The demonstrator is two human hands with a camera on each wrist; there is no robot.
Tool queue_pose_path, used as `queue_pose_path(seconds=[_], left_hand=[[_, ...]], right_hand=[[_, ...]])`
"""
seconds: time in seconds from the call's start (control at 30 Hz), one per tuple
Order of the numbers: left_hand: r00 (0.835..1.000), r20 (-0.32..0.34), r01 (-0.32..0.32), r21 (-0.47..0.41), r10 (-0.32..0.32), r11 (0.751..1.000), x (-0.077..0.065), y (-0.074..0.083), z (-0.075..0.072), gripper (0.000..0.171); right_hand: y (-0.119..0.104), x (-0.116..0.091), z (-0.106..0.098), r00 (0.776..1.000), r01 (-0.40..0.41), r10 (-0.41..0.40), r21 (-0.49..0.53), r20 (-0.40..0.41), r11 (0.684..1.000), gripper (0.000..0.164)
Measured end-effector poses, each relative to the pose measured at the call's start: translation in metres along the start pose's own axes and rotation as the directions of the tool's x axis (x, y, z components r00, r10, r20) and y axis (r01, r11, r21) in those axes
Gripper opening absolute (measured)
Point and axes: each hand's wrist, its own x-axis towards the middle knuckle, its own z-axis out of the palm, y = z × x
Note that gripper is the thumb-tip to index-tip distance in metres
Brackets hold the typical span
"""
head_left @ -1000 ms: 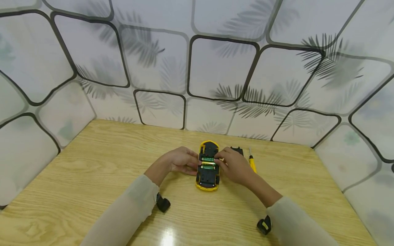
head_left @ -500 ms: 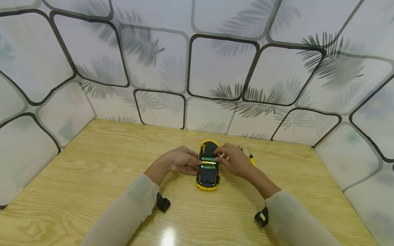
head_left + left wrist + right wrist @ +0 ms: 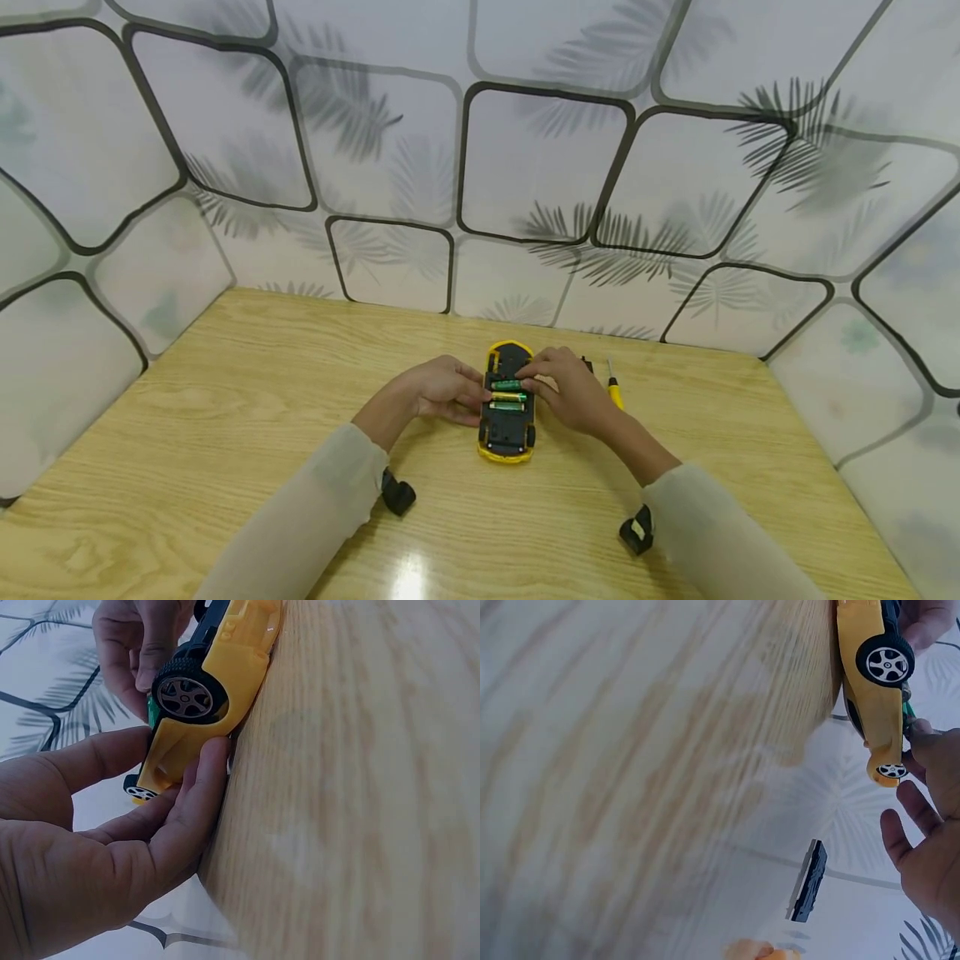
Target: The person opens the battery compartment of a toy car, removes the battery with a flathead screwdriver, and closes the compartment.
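A yellow toy car (image 3: 506, 454) lies wheels up on the table, its black underside facing me. Three green-and-gold batteries sit side by side in its open compartment. My left hand (image 3: 442, 392) grips the car's left side, thumb at the underside edge and fingers along the yellow body (image 3: 176, 754). From the right, my right hand (image 3: 573, 392) pinches the farthest battery (image 3: 507, 385) at its right end, which sits slightly tilted against the middle battery (image 3: 508, 397). In the right wrist view, a bit of green battery (image 3: 907, 711) shows by the fingertips.
A screwdriver (image 3: 615, 392) with a yellow and black handle lies right of my right hand. Beside it, a black cover (image 3: 587, 364) is mostly hidden behind that hand; the right wrist view shows this black cover (image 3: 810, 881) whole. A patterned wall cloth (image 3: 405, 267) borders the wooden table (image 3: 300, 358).
My right hand has shifted slightly up and left along the farthest battery, and that battery has tilted with its right end higher. The left hand and the car have hardly moved.
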Motion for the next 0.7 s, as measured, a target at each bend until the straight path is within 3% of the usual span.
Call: queue_pose_path(seconds=[0.17,0.43,0.7], left_hand=[[1.000,0.003,0.001,-0.002,-0.001,1.000,0.000,0.001,0.000,0.059],[1.000,0.005,0.000,0.003,0.000,1.000,-0.001,0.002,0.001,0.060],[1.000,0.013,-0.003,-0.007,0.003,1.000,-0.001,0.000,0.000,0.062]], right_hand=[[-0.005,0.001,-0.001,0.999,0.045,-0.046,-0.005,-0.011,0.999,0.016],[-0.014,0.003,-0.005,0.992,-0.004,0.004,0.003,0.124,1.000,0.020],[-0.021,0.015,-0.001,0.989,-0.055,0.066,-0.079,0.132,0.995,0.017]])
